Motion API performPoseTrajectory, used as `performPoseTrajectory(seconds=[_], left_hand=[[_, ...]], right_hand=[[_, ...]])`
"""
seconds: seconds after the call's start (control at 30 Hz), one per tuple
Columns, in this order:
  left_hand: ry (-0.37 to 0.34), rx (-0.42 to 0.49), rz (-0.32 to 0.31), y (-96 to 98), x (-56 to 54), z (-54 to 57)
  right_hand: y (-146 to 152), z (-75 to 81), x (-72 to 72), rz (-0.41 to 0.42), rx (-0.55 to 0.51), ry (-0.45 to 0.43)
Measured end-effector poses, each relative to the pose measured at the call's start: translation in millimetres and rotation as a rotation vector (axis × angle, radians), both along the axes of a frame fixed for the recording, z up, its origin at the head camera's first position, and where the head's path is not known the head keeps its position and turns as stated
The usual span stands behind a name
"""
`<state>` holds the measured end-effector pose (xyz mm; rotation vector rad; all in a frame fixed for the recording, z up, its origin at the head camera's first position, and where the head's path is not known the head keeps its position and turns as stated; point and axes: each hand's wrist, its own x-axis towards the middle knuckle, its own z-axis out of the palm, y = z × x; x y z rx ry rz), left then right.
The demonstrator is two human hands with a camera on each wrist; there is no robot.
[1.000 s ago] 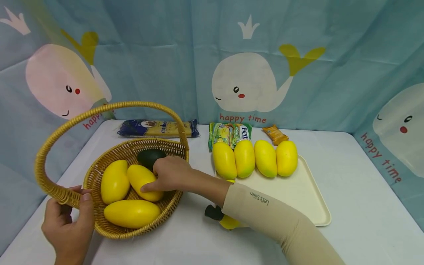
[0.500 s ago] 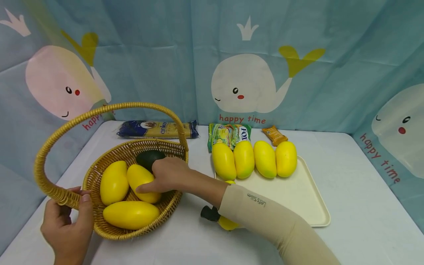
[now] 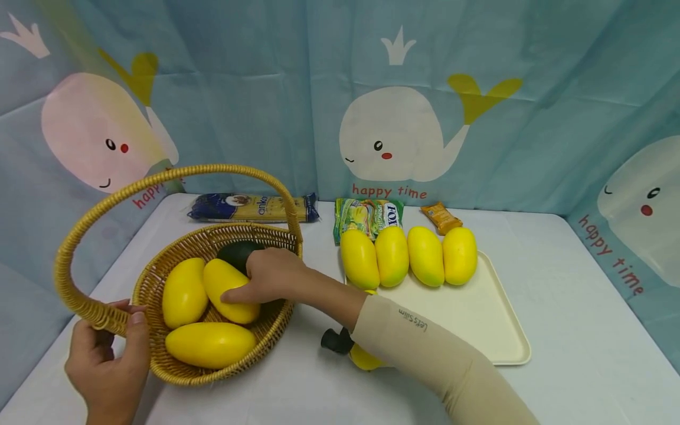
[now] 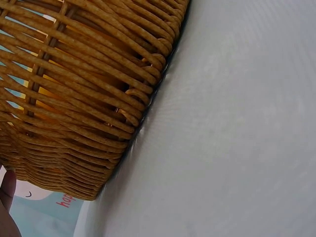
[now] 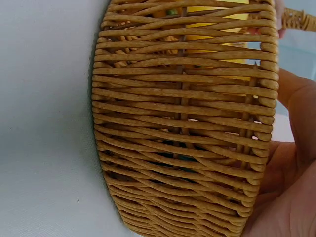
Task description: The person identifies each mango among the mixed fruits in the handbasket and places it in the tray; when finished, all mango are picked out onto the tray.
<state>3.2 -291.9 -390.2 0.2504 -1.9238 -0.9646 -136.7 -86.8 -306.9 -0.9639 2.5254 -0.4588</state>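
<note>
A wicker basket (image 3: 276,330) with a tall arched handle stands at the left of the table. My left hand (image 3: 108,360) grips the base of its handle at the rim, thumb in front. Inside the basket lie a yellow mango (image 3: 185,293) at the left and another mango (image 3: 211,345) at the front. My right hand (image 3: 273,274) reaches over the right rim and holds a third mango (image 3: 225,283), thumb across it; its other fingers are mostly hidden. Behind that hand sits a dark green, avocado-like fruit (image 3: 236,254), partly covered. In the right wrist view, basket weave (image 5: 182,113) hides most of the contents.
Several mangoes (image 3: 393,257) stand in a row at the back of a cream tray (image 3: 512,319). Behind are a pasta pack (image 3: 252,208), a green packet (image 3: 366,215) and an orange packet (image 3: 441,217). My right forearm partly covers a yellow thing with a black end (image 3: 336,341).
The mango under my right hand has shifted and turned slightly, its upper end moving up and away from me. My left hand keeps its grip on the basket.
</note>
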Motion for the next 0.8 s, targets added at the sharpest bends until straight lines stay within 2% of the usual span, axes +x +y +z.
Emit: performPoseTrajectory(seconds=[0.13,0.3,0.8], left_hand=[[-0.013,-0.003,0.004,0.5,1.1,0.9],[0.016,0.002,0.0,2.5,-1.3,0.6],[-0.011,-0.014,0.009,-1.0,0.2,0.6]], right_hand=[[5,1.3,-1.1,0.012,-0.05,-0.065],[11,2.4,-2.6,0.03,-0.104,-0.121],[29,9.7,-0.2,0.048,-0.27,-0.295]])
